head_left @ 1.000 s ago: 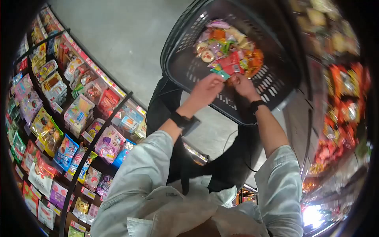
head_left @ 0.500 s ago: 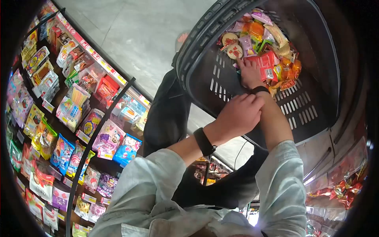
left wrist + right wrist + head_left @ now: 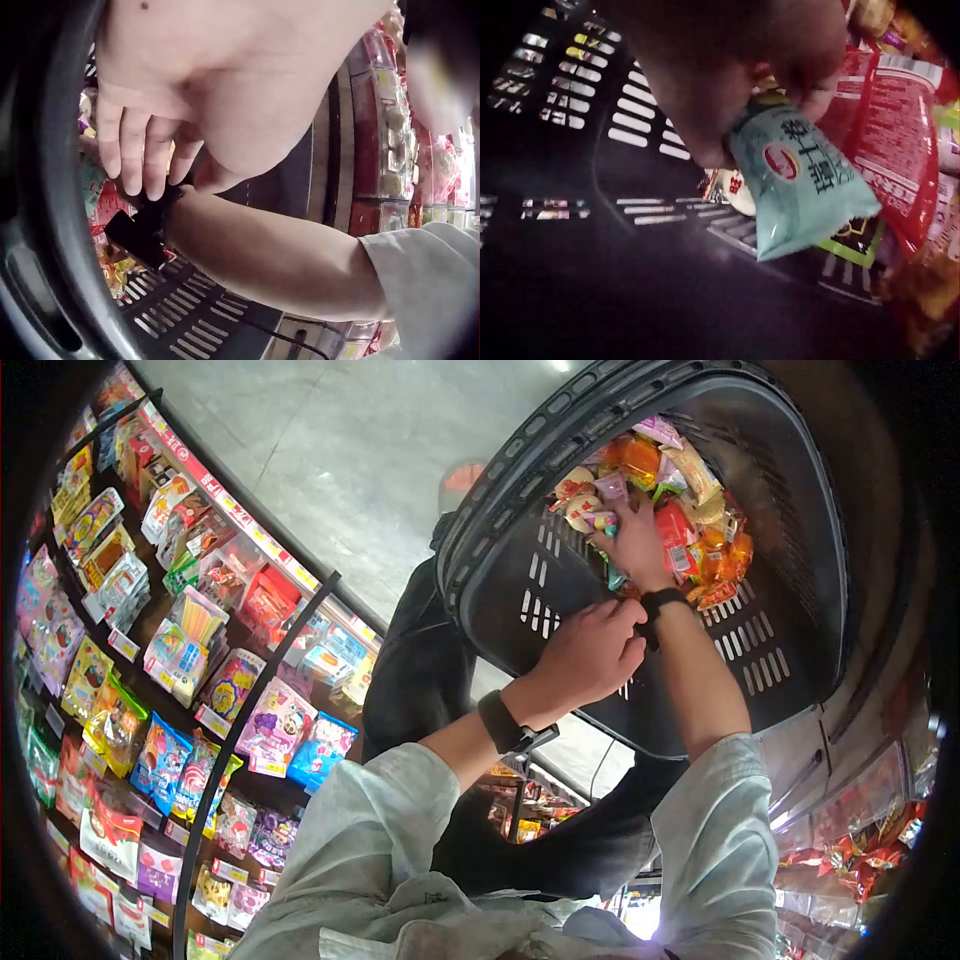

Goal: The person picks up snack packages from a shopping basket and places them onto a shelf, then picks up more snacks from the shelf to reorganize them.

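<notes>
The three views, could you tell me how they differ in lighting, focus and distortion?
Head view: strong fisheye, black corners, shelf rails bowed, basket well lit. Left wrist view: the left hand fills the frame, soft and bright. Right wrist view: dim, right hand a dark blur, teal packet sharp enough to show print.

1. The basket (image 3: 500,575) is black, its walls cut with rows of slots.
2. The packet (image 3: 799,184) is pale mint green with a round red-and-white badge and dark print.
3. Beside it lies a red wrapper (image 3: 896,139) covered in white lettering.
4. The heap of snacks (image 3: 700,510) mixes orange, red, yellow, pink and purple.
5. Both wrist straps (image 3: 500,722) are black.
6. The sleeves (image 3: 380,830) are pale grey-blue.
7. The shelf packets (image 3: 190,690) show yellow, blue, pink, purple and red, with red-and-white price strips (image 3: 230,520).
8. The floor (image 3: 380,450) is plain light grey.
</notes>
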Demonstrator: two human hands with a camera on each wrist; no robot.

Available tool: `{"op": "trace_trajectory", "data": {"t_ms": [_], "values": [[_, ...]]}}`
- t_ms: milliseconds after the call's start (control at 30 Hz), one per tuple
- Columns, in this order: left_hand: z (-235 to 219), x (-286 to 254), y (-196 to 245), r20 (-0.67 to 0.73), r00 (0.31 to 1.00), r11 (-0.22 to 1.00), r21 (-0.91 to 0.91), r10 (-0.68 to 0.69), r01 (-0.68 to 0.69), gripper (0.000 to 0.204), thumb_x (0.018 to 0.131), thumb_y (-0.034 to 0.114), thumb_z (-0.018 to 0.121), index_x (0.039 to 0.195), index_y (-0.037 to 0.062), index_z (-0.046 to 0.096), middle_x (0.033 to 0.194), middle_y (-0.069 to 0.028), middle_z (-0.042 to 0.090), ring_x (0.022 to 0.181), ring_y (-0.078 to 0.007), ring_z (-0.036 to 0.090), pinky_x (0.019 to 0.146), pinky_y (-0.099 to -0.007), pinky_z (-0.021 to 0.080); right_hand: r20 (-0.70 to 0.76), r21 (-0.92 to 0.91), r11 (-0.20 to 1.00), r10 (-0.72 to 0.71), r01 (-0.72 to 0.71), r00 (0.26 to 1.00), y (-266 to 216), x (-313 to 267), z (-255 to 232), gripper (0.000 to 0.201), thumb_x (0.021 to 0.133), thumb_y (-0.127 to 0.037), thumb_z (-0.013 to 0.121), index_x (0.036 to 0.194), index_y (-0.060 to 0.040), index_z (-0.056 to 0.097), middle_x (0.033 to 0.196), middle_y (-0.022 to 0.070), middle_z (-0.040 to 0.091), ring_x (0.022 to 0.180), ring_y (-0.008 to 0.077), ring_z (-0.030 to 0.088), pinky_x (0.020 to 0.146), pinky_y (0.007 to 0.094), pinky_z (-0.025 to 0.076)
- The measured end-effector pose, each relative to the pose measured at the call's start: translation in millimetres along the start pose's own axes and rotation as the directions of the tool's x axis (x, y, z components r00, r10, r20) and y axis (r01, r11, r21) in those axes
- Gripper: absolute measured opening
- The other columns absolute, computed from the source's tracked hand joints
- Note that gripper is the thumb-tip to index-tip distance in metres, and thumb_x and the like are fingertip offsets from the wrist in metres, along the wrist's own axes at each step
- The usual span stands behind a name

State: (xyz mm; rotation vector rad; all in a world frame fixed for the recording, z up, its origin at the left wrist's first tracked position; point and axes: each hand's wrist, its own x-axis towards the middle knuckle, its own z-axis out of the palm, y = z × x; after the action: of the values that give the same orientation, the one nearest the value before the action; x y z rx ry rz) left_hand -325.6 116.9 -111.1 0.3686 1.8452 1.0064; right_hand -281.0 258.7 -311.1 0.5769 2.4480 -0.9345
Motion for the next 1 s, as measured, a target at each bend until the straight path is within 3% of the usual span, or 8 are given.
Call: {"op": "trace_trajectory", "data": {"t_ms": [167, 300, 367, 533, 667, 767, 900, 1000], "values": [[-18.7, 12.1, 6.0, -0.209, 0.976, 0.989, -0.146, -0.057, 0.027, 0.035, 0.09, 0.013, 0.068, 0.121, 0.0024, 0.058, 0.111, -0.0177, 0.063, 0.108, -0.0356, 0.062, 0.096, -0.0438, 0.049, 0.241, 0.057, 0.984, 0.149, -0.168, 0.959, -2.6, 38.5, -1.7, 0.064, 0.073, -0.044, 0.084, 0.127, -0.0124, 0.07, 0.14, 0.0281, 0.057, 0.12, 0.0432, 0.062, 0.104, 0.0468, 0.05], [-25.5, 23.6, -2.1, -0.49, 0.871, 0.968, 0.236, 0.043, 0.085, 0.092, 0.08, 0.019, 0.079, 0.155, -0.0006, 0.031, 0.138, -0.0248, 0.049, 0.128, -0.0415, 0.05, 0.113, -0.0439, 0.039, 0.172, 0.565, 0.818, 0.009, -0.106, 0.985, -25.9, 8.7, -36.5, 0.049, 0.081, -0.035, 0.082, 0.118, -0.0065, 0.069, 0.112, 0.0153, 0.071, 0.105, 0.0273, 0.068, 0.095, 0.0383, 0.052], [-28.0, 25.9, -4.9, -0.395, 0.918, 0.991, 0.133, 0.035, 0.019, 0.108, 0.075, 0.019, 0.082, 0.16, -0.0012, 0.018, 0.147, -0.0276, 0.042, 0.135, -0.0421, 0.045, 0.117, -0.0436, 0.036, 0.326, 0.718, 0.662, -0.046, -0.216, 0.944, -46.1, -18.9, -75.0, 0.033, 0.087, -0.021, 0.079, 0.113, -0.0064, 0.067, 0.106, 0.0018, 0.068, 0.101, 0.0116, 0.06, 0.091, 0.0301, 0.049], [-33.3, 26.2, 1.8, 0.0, 0.999, 0.985, -0.165, -0.043, 0.042, 0.129, 0.065, 0.02, 0.093, 0.162, 0.0006, 0.009, 0.155, -0.0281, 0.034, 0.146, -0.0358, 0.038, 0.119, -0.0429, 0.035, 0.296, 0.708, 0.656, 0.06, -0.261, 0.953, -84.5, -87.8, -121.0, 0.039, 0.095, -0.026, 0.077, 0.123, -0.0073, 0.058, 0.119, 0.0036, 0.06, 0.115, 0.0122, 0.052, 0.1, 0.0293, 0.043], [-16.6, 25.6, 6.7, 0.118, 0.984, 0.848, -0.5, -0.132, 0.174, 0.136, 0.065, 0.015, 0.092, 0.162, 0.007, -0.002, 0.148, -0.02, 0.045, 0.136, -0.0289, 0.05, 0.112, -0.0407, 0.044, 0.36, 0.869, 0.27, 0.228, -0.414, 0.905, -91.4, -104.1, -131.8, 0.034, 0.106, -0.033, 0.062, 0.129, -0.0091, 0.054, 0.121, 0.0054, 0.057, 0.118, 0.0177, 0.052, 0.105, 0.0325, 0.041], [-4.2, 26.7, -1.2, 0.115, 0.978, 0.746, -0.633, -0.174, 0.207, 0.133, 0.065, 0.01, 0.09, 0.161, 0.0067, -0.001, 0.147, -0.0174, 0.045, 0.132, -0.026, 0.052, 0.11, -0.0402, 0.046, 0.337, 0.898, 0.2, 0.263, -0.393, 0.904, -98.5, -104.1, -149.2, 0.036, 0.107, -0.034, 0.059, 0.133, -0.0097, 0.052, 0.127, 0.0077, 0.055, 0.12, 0.018, 0.051, 0.107, 0.0327, 0.04], [-8.1, 29.8, 9.7, 0.093, 0.95, 0.704, -0.65, -0.297, 0.284, 0.11, 0.068, 0.001, 0.083, 0.157, 0.0043, 0.017, 0.139, -0.0144, 0.051, 0.124, -0.0224, 0.057, 0.098, -0.0355, 0.054, 0.22, 0.839, 0.45, 0.232, -0.305, 0.948, -101.2, -110.4, -150.6, 0.044, 0.108, -0.038, 0.056, 0.138, -0.0067, 0.048, 0.136, 0.013, 0.055, 0.128, 0.0214, 0.051, 0.11, 0.0334, 0.039], [-19.2, 31.8, 19.6, 0.139, 0.956, 0.687, -0.67, -0.258, 0.283, 0.095, 0.074, 0.0, 0.083, 0.151, 0.0047, 0.029, 0.133, -0.0118, 0.055, 0.121, -0.0197, 0.058, 0.1, -0.0343, 0.052, 0.233, 0.881, 0.349, 0.265, -0.318, 0.936, -86.2, -112.1, -150.9, 0.059, 0.107, -0.045, 0.054, 0.146, -0.0028, 0.041, 0.139, 0.0178, 0.056, 0.133, 0.0239, 0.051, 0.113, 0.035, 0.038]]}}
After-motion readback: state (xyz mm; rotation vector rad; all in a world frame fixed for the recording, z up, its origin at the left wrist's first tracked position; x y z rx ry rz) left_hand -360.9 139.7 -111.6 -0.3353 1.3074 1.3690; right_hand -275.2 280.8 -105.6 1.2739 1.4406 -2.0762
